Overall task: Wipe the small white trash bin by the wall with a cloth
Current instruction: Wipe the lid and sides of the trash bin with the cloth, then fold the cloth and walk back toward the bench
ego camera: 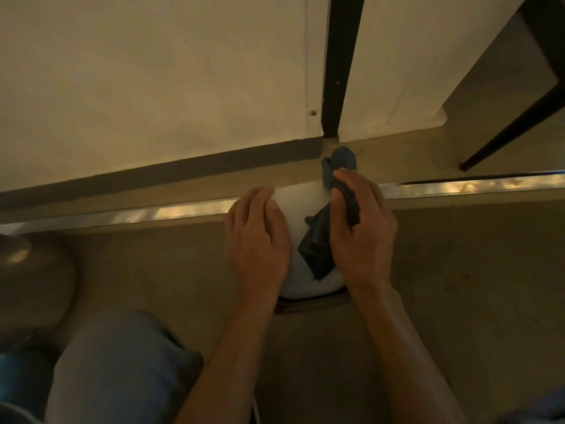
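The small white trash bin (pixel 302 206) stands on the floor in front of the wall, seen from straight above, so only its rounded white lid shows. My left hand (pixel 258 237) lies flat on the lid's left side, fingers together. My right hand (pixel 360 237) presses a dark blue cloth (pixel 316 252) onto the lid's right side; the cloth bunches under the fingers, hangs toward me across the lid and sticks out past my fingertips toward the wall. The bin's body is hidden under the lid and my hands.
A white wall (pixel 153 71) with a grey skirting board runs behind the bin. A shiny metal floor strip (pixel 171 212) crosses the floor. A black vertical frame (pixel 339 71) splits the wall. A dark furniture leg (pixel 504 133) stands right. My knee (pixel 122 362) is lower left, beside a rounded grey object (pixel 27 286).
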The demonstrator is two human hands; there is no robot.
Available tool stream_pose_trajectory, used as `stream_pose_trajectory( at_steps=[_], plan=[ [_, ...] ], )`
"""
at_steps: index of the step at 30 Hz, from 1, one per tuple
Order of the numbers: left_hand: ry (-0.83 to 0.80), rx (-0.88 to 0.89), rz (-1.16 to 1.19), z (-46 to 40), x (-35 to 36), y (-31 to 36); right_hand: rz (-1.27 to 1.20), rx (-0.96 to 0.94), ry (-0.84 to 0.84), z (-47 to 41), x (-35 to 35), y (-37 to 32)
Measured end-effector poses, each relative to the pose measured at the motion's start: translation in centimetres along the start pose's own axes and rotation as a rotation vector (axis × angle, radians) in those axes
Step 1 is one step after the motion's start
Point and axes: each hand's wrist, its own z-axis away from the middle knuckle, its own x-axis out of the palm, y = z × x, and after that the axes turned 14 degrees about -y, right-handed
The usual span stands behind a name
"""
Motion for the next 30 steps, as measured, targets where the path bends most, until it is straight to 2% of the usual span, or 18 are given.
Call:
stream_pose_trajectory(
  at_steps=[4,8,12,14,17,21,25,30],
  plan=[
    [-0.071,0.055,-0.014,-0.7,-0.9,0.0,-0.097,0.042,-0.046,-0.3,-2.4,-2.5],
    [-0.196,0.092,-0.055,-1.2,-3.8,0.6,-0.322,0.232,-0.164,-0.6,-4.0,-5.8],
    [-0.539,-0.008,0.247,-0.3,-8.8,4.3,-0.574,0.411,-0.312,-1.2,-6.0,-9.8],
    [-0.67,-0.025,0.296,0.6,-11.4,6.6,-0.617,0.458,-0.386,-1.2,-7.3,-11.8],
    [-0.701,-0.003,0.192,1.7,-14.8,9.2,-0.637,0.507,-0.459,-0.8,-9.8,-14.6],
    [-0.777,-0.09,0.083,2.7,-19.5,12.7,-0.669,0.56,-0.584,0.2,-13.7,-18.3],
    [-0.836,-0.202,0.231,3.7,-25.1,17.7,-0.629,0.56,-0.709,0.6,-18.3,-22.5],
    [-0.868,-0.173,0.329,3.9,-31.6,24.8,-0.586,0.487,-0.783,0.0,-23.5,-28.4]
  ],
)
